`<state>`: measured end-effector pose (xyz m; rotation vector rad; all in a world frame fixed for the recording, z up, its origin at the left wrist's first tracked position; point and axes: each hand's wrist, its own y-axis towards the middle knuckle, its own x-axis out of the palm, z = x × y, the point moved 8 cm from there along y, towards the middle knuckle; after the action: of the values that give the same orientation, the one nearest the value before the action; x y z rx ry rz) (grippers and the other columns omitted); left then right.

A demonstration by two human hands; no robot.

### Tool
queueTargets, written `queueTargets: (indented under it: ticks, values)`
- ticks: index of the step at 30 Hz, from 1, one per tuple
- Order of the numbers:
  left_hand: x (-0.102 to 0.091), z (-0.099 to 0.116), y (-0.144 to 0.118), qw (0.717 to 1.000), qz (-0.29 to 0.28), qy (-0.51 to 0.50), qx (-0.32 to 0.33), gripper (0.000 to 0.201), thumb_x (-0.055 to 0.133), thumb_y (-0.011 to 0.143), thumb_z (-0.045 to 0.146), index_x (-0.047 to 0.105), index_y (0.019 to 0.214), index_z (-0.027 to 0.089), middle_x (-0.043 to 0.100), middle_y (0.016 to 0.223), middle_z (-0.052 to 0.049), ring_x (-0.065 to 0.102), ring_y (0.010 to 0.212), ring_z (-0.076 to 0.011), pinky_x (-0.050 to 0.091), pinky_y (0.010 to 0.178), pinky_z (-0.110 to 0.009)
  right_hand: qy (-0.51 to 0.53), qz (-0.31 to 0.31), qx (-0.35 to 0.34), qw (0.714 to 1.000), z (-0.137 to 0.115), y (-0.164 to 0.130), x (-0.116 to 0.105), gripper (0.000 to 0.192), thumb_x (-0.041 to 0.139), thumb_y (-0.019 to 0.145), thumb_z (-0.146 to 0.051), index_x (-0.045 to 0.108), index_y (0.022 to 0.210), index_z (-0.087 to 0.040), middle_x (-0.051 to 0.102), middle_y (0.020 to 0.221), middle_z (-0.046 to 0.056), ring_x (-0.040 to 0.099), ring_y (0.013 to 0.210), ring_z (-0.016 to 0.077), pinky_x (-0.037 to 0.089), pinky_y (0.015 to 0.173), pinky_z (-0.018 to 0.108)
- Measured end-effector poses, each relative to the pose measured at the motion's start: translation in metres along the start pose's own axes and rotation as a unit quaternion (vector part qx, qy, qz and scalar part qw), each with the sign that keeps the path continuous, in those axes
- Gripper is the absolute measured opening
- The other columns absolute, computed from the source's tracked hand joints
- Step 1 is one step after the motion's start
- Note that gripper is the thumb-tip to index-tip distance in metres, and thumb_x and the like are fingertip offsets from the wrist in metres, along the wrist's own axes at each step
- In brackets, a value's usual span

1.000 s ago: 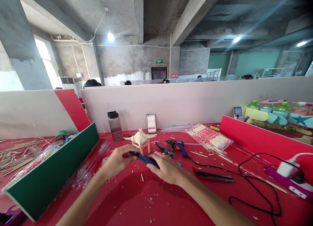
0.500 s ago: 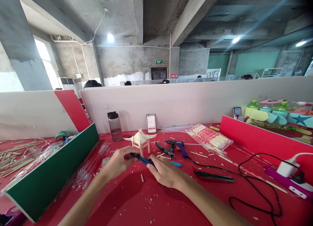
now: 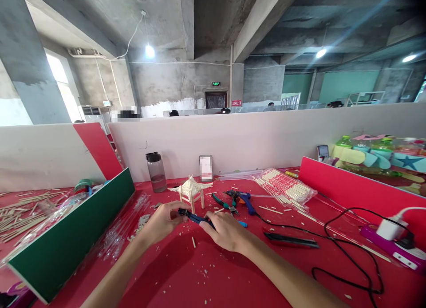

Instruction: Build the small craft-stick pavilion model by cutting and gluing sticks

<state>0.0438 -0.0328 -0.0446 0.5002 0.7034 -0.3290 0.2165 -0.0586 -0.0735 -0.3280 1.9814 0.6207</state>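
Blue pliers [image 3: 195,217] | long axis slanted, nose leftward | right grip [image 3: 224,230] closed round handles | left grip [image 3: 168,219] curled, hold unclear

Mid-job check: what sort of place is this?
Probably a craft workshop in a roughly finished building: a small stick-built pavilion stands on the red table near a glue gun, under a bare concrete beam.

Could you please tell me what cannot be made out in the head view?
All in the head view:
- Whatever the left hand may pinch at the tip of the blue-handled tool: hidden by its own fingers.
- That tool's handle ends: covered by the right hand.
- The phone screen: pixelated.
- The purple object: cut off at the lower left.
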Motion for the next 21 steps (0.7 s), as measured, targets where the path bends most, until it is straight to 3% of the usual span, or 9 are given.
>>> queueTargets:
  ticks: [13, 21]
  values:
    - [0.0025, -0.0040, -0.0002, 1.000, -0.019, -0.012, -0.011, 0.029, 0.065, 0.089, 0.036, 0.073, 0.112, 0.019, 0.075, 0.100, -0.008, 0.068, 0.087, -0.0219, 0.055, 0.080, -0.033, 0.031, 0.007, -0.005, 0.999, -0.0006, 0.0001, -0.0010, 0.051, 0.032, 0.107, -0.049, 0.068, 0.089, -0.017, 0.076, 0.083, 0.010, 0.071, 0.082, 0.0249, 0.038, 0.069, 0.028]
    - [0.0029, -0.0068, 0.0001, 0.997, -0.018, -0.062, -0.036, 0.030, 0.068, 0.085, 0.037, 0.073, 0.107, 0.016, 0.075, 0.092, -0.008, 0.069, 0.083, -0.0226, 0.057, 0.079, -0.036, -0.035, 0.018, -0.002, 0.999, -0.0043, 0.0015, 0.0047, 0.056, 0.028, 0.107, -0.049, 0.071, 0.090, -0.016, 0.077, 0.081, 0.013, 0.072, 0.074, 0.0262, 0.039, 0.066, 0.031]
